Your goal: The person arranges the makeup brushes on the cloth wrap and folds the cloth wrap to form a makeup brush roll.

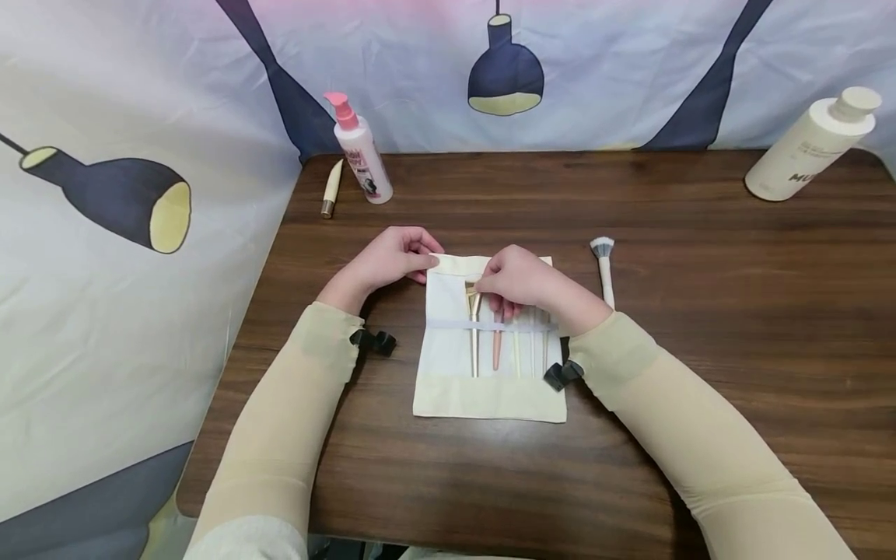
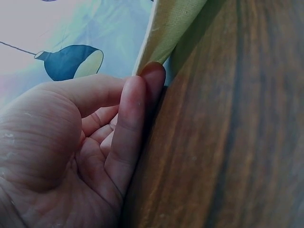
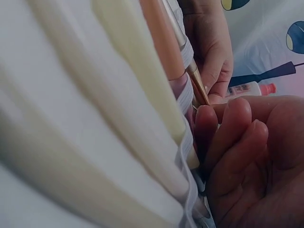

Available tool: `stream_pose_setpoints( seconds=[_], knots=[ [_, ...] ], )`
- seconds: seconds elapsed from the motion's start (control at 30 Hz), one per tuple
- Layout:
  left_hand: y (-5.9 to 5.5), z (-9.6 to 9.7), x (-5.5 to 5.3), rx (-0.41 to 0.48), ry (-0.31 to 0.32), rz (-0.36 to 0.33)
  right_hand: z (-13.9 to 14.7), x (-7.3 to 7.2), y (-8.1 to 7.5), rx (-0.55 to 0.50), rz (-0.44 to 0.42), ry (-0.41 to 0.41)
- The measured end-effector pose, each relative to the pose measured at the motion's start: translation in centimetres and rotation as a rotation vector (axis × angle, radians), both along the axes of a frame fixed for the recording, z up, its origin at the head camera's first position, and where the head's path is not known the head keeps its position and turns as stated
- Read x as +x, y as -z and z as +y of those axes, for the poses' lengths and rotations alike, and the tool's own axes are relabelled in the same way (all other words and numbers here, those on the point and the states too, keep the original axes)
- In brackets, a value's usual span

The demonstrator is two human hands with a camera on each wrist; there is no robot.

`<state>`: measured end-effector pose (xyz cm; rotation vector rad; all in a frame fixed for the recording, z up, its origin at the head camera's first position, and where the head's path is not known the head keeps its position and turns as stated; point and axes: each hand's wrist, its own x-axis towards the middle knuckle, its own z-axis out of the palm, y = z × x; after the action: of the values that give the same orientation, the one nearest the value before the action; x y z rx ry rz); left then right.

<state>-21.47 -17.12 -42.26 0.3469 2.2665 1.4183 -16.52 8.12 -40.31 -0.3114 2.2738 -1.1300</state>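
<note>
A cream cloth brush roll [image 1: 490, 398] lies unfolded on the table, with several makeup brushes tucked under its white elastic band. At its upper left corner, my left hand [image 1: 395, 257] pinches the cloth edge between thumb and fingers; the left wrist view shows this cloth edge [image 2: 156, 40] at the fingertips. My right hand [image 1: 521, 278] reaches over the roll and pinches a gold makeup brush [image 1: 474, 346] near its upper end. Beside it is a pink-handled brush [image 1: 497, 350], also seen as an orange-pink handle [image 3: 164, 42] in the right wrist view. The right hand partly covers the brush tops.
A loose white-handled brush [image 1: 605, 272] lies right of the roll. Toward the back left are a pink-topped pump bottle [image 1: 364, 159] and a small cream tube-like item [image 1: 332, 189]. A large white bottle [image 1: 805, 152] stands at the back right. A printed cloth [image 1: 420, 78] hangs behind the table.
</note>
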Motion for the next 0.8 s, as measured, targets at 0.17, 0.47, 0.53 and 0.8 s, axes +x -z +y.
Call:
stream_pose_setpoints(
  seconds=[0.17, 0.47, 0.53, 0.8],
  knots=[
    [0.2, -0.2, 0.1, -0.015, 0.006, -0.030, 0.1, -0.1, -0.2, 0.049, -0.009, -0.019],
    [0.1, -0.5, 0.3, 0.010, -0.018, -0.009, 0.9, -0.4, -2.1, 0.067, 0.042, -0.066],
    [0.3, -0.6, 0.4, 0.005, -0.015, -0.030, 1.7, -0.3, -2.6, 0.045, 0.046, -0.054],
    [-0.1, -0.4, 0.0, 0.008, 0.026, -0.004, 7.4, 0.3, -4.8, 0.065, 0.138, 0.104]
  ],
)
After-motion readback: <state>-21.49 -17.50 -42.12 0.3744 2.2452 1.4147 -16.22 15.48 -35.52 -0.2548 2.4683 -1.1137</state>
